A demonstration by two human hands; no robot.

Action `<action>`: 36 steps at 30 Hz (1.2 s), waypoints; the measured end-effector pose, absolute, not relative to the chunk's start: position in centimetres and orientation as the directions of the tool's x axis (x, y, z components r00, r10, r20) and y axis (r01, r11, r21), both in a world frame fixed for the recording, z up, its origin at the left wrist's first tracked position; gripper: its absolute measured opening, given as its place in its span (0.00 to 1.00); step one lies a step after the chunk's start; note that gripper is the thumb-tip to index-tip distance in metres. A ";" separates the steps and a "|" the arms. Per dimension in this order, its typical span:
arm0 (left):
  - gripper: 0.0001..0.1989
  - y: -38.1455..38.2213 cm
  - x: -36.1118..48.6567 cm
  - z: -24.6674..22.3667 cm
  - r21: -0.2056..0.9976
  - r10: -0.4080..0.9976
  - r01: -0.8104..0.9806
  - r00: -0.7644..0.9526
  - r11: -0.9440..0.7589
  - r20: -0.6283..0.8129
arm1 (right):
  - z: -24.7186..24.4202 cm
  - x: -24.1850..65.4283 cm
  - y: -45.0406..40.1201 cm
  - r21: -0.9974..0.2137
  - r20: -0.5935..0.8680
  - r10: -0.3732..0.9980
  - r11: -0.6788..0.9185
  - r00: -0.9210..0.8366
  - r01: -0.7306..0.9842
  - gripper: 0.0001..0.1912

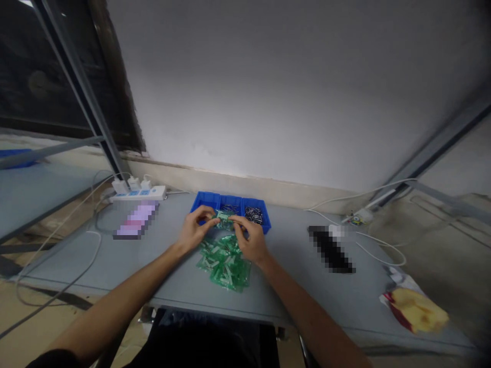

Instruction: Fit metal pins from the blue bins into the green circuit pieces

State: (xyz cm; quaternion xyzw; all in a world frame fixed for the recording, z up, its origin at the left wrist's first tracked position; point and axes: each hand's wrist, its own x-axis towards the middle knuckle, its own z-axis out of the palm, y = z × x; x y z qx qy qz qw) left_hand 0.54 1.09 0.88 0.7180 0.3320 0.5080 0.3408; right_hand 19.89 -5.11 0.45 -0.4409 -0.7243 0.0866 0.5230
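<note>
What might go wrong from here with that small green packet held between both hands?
The small green plastic packet, pinched between the left hand and right hand, might slip and fall into the loose pile of green plastic packets, getting lost among them. The hands also work close to the blue plastic compartment bin, so a knuckle could knock it and spill the small dark parts from its open compartment.

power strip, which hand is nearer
Left. The left hand sits right of the power strip in view, not touching it; the right hand is farther off, beyond the left hand, both on a green packet.
</note>
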 end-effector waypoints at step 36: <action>0.17 0.6 -7.0 1.6 0.300 0.431 0.366 0.882 -0.881 0.190 | 1.4 21.0 -5.2 -0.409 0.768 0.636 0.584 -0.082 0.702 0.15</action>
